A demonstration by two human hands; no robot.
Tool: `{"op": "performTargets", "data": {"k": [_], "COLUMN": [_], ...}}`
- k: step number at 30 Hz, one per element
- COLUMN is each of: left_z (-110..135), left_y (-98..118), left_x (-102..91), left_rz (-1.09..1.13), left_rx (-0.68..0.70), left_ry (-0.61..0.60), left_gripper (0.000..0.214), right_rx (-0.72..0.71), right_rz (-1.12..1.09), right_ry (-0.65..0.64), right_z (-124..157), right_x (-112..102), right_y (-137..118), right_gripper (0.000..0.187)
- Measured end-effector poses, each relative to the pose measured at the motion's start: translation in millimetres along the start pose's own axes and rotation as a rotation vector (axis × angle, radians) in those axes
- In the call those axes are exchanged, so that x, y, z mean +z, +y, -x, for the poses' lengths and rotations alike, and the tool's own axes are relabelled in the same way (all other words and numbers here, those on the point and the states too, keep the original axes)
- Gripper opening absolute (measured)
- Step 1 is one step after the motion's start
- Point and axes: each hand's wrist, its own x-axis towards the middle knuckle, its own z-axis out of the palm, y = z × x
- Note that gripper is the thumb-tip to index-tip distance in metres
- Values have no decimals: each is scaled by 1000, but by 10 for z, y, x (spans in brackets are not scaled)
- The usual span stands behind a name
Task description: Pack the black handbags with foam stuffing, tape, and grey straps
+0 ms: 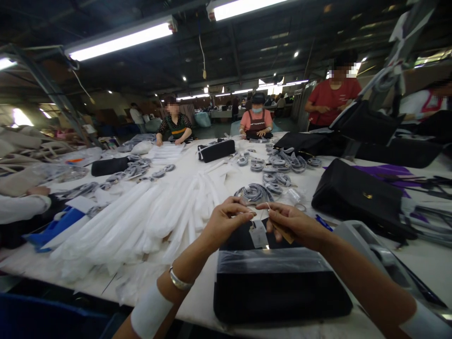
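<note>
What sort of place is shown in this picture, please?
Probably a bag workshop or factory floor: black bags and coiled gray straps lie on a large shared table, with several people around it.

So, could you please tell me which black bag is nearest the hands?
It's the bag just below the left hand and right hand, with clear plastic across it; the clasped bag lies to their right, the others farther away.

bag [282, 296] black; tag [284, 233] brown; string [267, 206] white; coiled straps [253, 193] grey
</note>
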Motion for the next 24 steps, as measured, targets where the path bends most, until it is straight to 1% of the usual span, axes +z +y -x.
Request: {"op": "performTargets", "data": {"k": [4, 6, 8, 11, 13, 15, 18, 19, 20, 21, 23, 24], "left_z": [2, -7, -20, -44, -62, -83, -120, -135, -152, -172, -218, -245], "left_y": [122, 151, 176, 219, 244, 260, 265, 262, 259, 257, 257, 263], "left_x": [-134, -162, -177, -194, -202, -202, -166, -142, -111, -76, 8, 51], "left_rz": [392, 569, 687, 780, 777, 730, 636, 603, 567, 530, 465, 442], "left_rx": [-157, -203, -213, -229, -252, -265, -268, -267, -262, -253, -239, -231], "left_ry": [-47, -34, -21, -38, -61, -71, -110, -122, -131, -134, -136, -142], "left_gripper": [16, 18, 17, 15, 16, 20, 24, 24, 24, 24, 25, 25], "right_rx": [13, 23, 10, -3, -3, -3, -8, -34, -81, -148, -314, -388], "right_rz": [-95, -125, -120, -103, -112, -93, 55, 112, 164, 209, 281, 314], "right_ry": [-45, -48, -21, 19, 23, 1, -86, -91, -65, -10, 132, 182], "right_z": [-38, -68, -95, -124, -136, -147, -167, -175, -185, -196, -223, -239], "right_x": [-23, -1, 23, 56, 82, 109, 140, 148, 156, 166, 202, 229], "right_y": [159, 233, 294, 367, 406, 435, 453, 449, 438, 420, 364, 327], "right_gripper": [44, 39, 37, 40, 44, 45, 46, 45, 45, 47, 57, 62]}}
